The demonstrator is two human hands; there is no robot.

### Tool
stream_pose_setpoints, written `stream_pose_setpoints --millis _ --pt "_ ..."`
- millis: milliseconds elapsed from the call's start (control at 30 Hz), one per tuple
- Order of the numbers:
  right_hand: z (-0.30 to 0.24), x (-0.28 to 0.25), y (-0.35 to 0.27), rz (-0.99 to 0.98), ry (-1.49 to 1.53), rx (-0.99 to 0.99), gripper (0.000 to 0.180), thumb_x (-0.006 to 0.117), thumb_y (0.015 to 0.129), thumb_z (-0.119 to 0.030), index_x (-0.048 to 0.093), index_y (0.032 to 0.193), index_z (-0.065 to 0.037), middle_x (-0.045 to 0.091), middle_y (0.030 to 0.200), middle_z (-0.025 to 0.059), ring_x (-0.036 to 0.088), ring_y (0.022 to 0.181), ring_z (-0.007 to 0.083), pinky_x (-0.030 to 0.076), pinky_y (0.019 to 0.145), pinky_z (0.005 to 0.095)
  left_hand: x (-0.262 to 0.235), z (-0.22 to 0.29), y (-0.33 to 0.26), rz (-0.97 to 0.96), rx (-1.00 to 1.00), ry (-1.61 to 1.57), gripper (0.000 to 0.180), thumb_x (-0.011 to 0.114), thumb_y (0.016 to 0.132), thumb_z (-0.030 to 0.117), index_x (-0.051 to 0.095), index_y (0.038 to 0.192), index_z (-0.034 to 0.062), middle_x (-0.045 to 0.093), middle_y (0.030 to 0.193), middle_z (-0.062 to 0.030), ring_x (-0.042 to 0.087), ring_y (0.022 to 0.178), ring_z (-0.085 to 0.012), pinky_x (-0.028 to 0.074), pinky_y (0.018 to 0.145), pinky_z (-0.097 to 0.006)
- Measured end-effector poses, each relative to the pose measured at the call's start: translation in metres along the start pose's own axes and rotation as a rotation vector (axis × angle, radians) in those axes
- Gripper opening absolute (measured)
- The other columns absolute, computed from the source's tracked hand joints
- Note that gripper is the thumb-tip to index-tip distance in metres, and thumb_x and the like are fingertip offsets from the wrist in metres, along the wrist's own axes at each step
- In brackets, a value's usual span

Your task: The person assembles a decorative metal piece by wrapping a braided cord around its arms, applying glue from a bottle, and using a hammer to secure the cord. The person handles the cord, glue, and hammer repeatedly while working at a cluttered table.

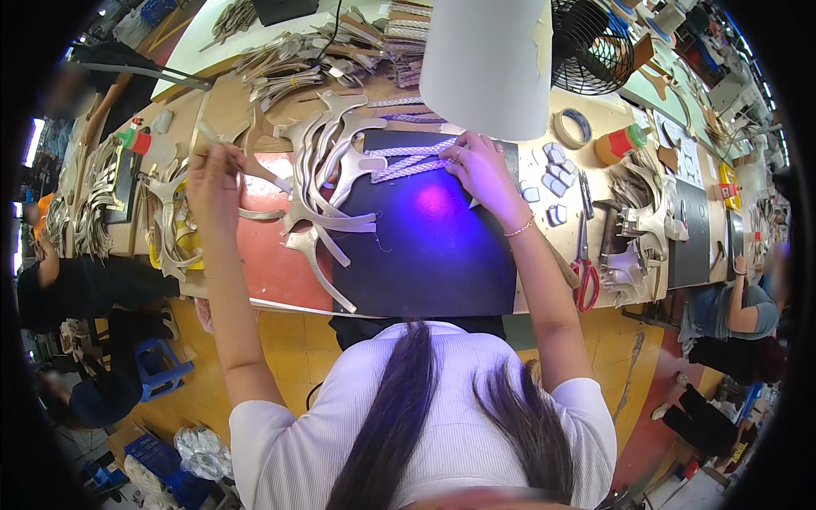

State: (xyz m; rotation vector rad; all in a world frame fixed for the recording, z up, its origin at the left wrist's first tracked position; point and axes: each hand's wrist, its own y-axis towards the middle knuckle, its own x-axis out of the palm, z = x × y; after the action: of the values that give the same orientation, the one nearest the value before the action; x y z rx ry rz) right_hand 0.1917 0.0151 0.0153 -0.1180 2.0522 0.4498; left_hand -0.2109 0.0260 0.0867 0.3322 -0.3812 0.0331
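Holding braided straps over a black mat

Silvery-white braided straps (413, 161), tinted violet, lie near the top of a black mat (425, 280), side by side and partly overlapping. The person's right hand (480, 166) is closed on their right-hand ends, thumb and fingers together. Their left ends reach the edge of a pile of pale-gold branched pieces (319, 153), stacked loosely with curved arms pointing toward the person.

The left hand (217, 166) is raised at the left of that pile, fingers curled inward; a blurred pale shape shows by the fingertips, and I cannot tell whether it is gripped. Judging by this, the step in hand is picking out or arranging straps. The next move seems to call for a light hold that keeps the straps flat and free of the gold arms.

A red mat (280, 276) lies under the left side of the pile. A blue-violet glow falls on the black mat, below a large white cylinder (484, 68). To the right are small grey pads (557, 174), a tape roll (572, 127), an orange bottle (620, 144) with a green cap, and red-handled scissors (585, 280). Farther out, a black fan (592, 47) stands at the top, and other people sit at both sides.
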Motion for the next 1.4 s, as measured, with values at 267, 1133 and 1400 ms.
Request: stream_pose_setpoints --millis 267,1133,1400 --pt "-0.006 -0.013 -0.002 -0.106 -0.045 -0.056 0.011 0.071 0.083 -0.012 0.064 0.091 -0.009 0.060 0.106 0.0046 0.055 0.108 0.0268 0.040 0.095 0.0475 0.061 0.085 -0.014 0.214 0.266 0.433 0.015 0.066 0.095 0.007 0.064 0.109 0.0015 0.071 0.094 -0.0104 0.062 0.070 -0.0123 0.050 0.063 -0.023" --pt "-0.057 0.002 -0.111 0.010 0.176 0.310 0.041 0.083 0.075 -0.019 0.062 0.107 -0.006 0.059 0.101 0.0095 0.060 0.091 0.0272 0.044 0.083 0.0391 0.156 -0.115 -0.135 -0.741 0.179 1.225 0.029 0.068 0.086 0.012 0.071 0.115 0.0092 0.059 0.099 -0.0069 0.055 0.091 -0.0259 0.042 0.079 -0.040" --pt "-0.050 0.006 -0.124 0.173 0.205 0.221 0.039 0.081 0.077 -0.012 0.064 0.112 -0.006 0.065 0.102 0.0078 0.062 0.093 0.0242 0.044 0.086 0.0368 0.161 -0.113 -0.145 -0.668 0.167 1.258 0.033 0.070 0.088 0.020 0.070 0.118 0.0068 0.058 0.103 -0.0086 0.053 0.094 -0.0267 0.040 0.080 -0.040"
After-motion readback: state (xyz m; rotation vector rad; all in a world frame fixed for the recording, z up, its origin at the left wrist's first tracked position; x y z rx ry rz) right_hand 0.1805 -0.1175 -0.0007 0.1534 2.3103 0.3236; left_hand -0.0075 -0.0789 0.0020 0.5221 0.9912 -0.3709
